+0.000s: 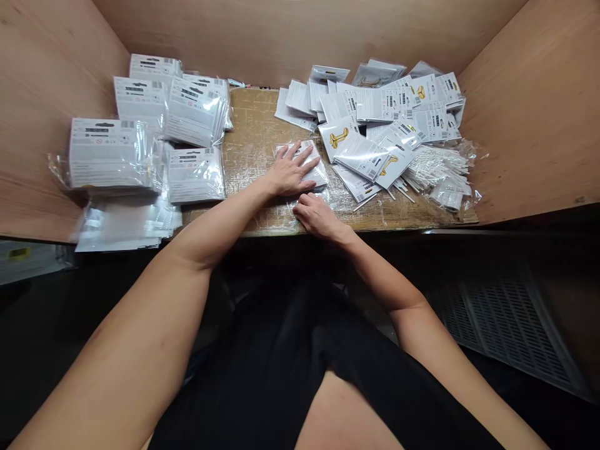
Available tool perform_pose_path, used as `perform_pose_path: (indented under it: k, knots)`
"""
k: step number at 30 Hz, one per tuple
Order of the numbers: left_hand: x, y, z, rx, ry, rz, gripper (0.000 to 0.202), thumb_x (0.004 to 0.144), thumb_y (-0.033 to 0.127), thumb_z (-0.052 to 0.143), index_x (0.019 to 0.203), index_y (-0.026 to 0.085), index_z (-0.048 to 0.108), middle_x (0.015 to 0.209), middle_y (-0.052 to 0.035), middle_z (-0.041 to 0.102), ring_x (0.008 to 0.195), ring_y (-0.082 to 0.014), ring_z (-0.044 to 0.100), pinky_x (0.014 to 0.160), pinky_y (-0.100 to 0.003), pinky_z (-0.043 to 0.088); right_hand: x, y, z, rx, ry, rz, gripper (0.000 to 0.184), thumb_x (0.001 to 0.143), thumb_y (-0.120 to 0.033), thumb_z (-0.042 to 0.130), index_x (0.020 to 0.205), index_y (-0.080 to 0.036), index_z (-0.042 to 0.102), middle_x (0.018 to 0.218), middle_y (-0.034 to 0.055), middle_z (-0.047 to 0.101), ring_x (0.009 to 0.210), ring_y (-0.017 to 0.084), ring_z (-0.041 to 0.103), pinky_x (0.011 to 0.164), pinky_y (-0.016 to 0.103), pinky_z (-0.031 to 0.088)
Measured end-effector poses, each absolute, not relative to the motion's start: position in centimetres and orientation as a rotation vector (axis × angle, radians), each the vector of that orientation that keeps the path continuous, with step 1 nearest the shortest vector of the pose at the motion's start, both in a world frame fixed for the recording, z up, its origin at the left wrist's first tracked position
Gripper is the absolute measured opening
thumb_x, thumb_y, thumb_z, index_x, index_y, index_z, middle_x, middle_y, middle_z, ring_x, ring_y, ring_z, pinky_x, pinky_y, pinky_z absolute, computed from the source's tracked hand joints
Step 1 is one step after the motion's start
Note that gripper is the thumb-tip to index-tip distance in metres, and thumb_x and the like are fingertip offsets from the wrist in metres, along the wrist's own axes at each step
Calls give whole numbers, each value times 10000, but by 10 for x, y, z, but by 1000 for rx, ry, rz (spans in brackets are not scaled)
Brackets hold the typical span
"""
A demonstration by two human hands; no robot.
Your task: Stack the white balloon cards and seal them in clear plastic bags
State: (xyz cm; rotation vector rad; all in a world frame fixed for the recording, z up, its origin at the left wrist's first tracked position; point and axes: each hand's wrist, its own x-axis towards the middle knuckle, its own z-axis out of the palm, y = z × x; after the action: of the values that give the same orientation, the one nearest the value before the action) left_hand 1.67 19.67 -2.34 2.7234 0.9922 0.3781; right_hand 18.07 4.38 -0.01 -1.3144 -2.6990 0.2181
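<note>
In the middle of the cardboard surface lies a white packet in clear plastic. My left hand lies flat on top of it, fingers spread, covering most of it. Just below its near edge, my right hand is closed, with the fingertips curled together. Whatever sits between those fingertips is hidden. To the right of my hands is a loose heap of flat white packets, some showing a gold balloon-like shape. Bagged bundles of similar packets stand to the left.
Wooden panels enclose the back and both sides. White sticks are piled in clear plastic at the right. Flat clear bags overhang the front left edge. A grey slatted plastic crate sits below at the right.
</note>
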Motion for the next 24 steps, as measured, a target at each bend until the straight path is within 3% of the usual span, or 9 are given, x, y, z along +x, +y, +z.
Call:
perform_pose_path:
  k: [3,6,10,12,14,16,19,22,24]
  knots:
    - [18,200,-22,2710,996,366,872,1004,766,418,1783,389,313,1909,-21,156,1753,-448,32,1357,-691,-8,166,51,0,-1341,-2729,189,256,1107,-174,431,1047,-163,680,1170,199,675,1085,338,526,973,479,403]
    - [14,200,-16,2689,991,318,883,1000,765,432,1780,363,338,1909,-35,154,1753,-452,29,1361,-682,-15,176,35,10,-1320,-2503,447,232,1111,-209,403,1027,-186,618,1115,180,678,1072,323,562,1032,505,427]
    - [4,180,-6,2672,858,250,896,981,802,488,1748,343,423,1899,-48,203,1752,-456,59,1371,-660,-10,243,-40,17,-1285,-1853,1151,323,1151,-500,416,1012,-253,569,935,72,682,887,246,655,939,436,551]
    - [-2,163,-2,2662,779,228,882,979,800,514,1732,345,454,1893,-46,223,1754,-447,61,1378,-654,-6,284,-90,7,-1506,-1671,1402,503,1084,-709,417,911,-264,578,793,24,648,743,222,658,838,415,605]
    - [-10,144,-1,2643,705,231,847,1002,755,512,1728,320,463,1881,-57,260,1757,-424,92,1388,-653,15,318,-133,-10,-1870,-1631,1459,604,982,-822,433,823,-271,623,733,15,645,686,232,667,772,432,630]
    - [-23,123,-1,2604,624,286,760,1056,640,456,1719,268,480,1844,-82,352,1749,-382,190,1404,-635,86,340,-161,-26,-2147,-1632,1407,545,924,-780,538,782,-274,683,746,54,688,715,271,701,763,468,623]
    - [-58,90,-3,2535,540,440,664,1055,449,440,1678,247,545,1757,-97,504,1708,-330,343,1406,-579,261,347,-165,-37,-2297,-1734,1128,325,969,-508,626,860,-245,780,847,147,745,849,325,727,868,506,583]
    - [-94,57,-9,2574,577,449,743,959,369,587,1694,284,526,1766,-92,483,1711,-349,329,1403,-595,315,331,-132,-36,-2098,-2093,455,341,1054,-317,574,1269,-207,815,1277,227,759,1227,371,682,1100,551,490]
    - [-105,38,-17,2632,652,389,723,971,315,591,1691,278,533,1757,-112,493,1700,-365,346,1397,-634,317,313,-100,-34,-1772,-2265,194,418,1072,-281,600,1467,-295,737,1534,181,675,1460,381,567,1213,596,396]
